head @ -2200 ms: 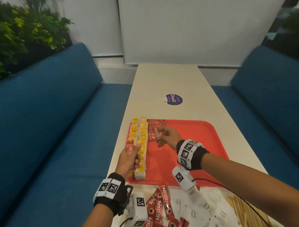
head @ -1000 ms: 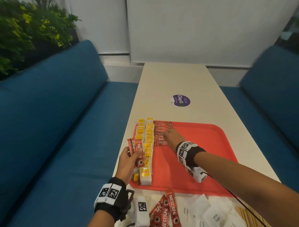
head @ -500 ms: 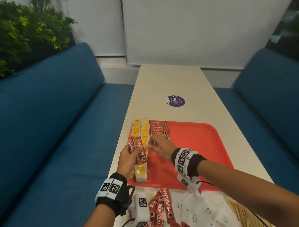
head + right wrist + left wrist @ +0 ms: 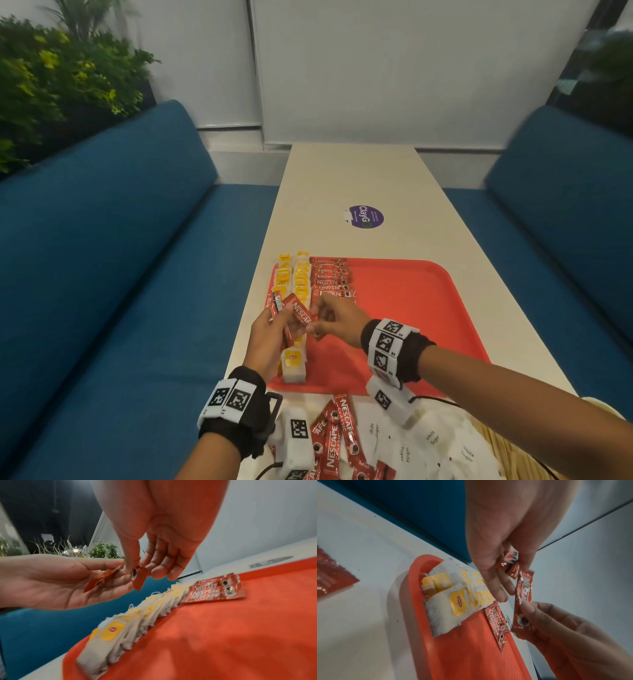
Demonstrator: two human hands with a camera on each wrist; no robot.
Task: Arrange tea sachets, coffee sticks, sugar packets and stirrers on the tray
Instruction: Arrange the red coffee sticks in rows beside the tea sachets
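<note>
Now my right hand (image 4: 337, 320) pinches one coffee stick (image 4: 523, 602) from my left hand's (image 4: 274, 334) bunch; the laid row (image 4: 332, 279) lies just ahead, sticks crosswise.

red coffee sticks (image 4: 330, 279), yellow-tagged white tea sachets (image 4: 301, 284), orange-red tray (image 4: 404, 308)

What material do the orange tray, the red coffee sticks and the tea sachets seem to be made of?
Tray: probably moulded plastic, matte orange, with a rounded raised rim.
Coffee sticks: glossy printed foil or plastic film; they glint and crinkle at the sealed ends.
Tea sachets: apparently soft, matte, off-white filter paper with yellow paper tags; the blur leaves this uncertain.
</note>
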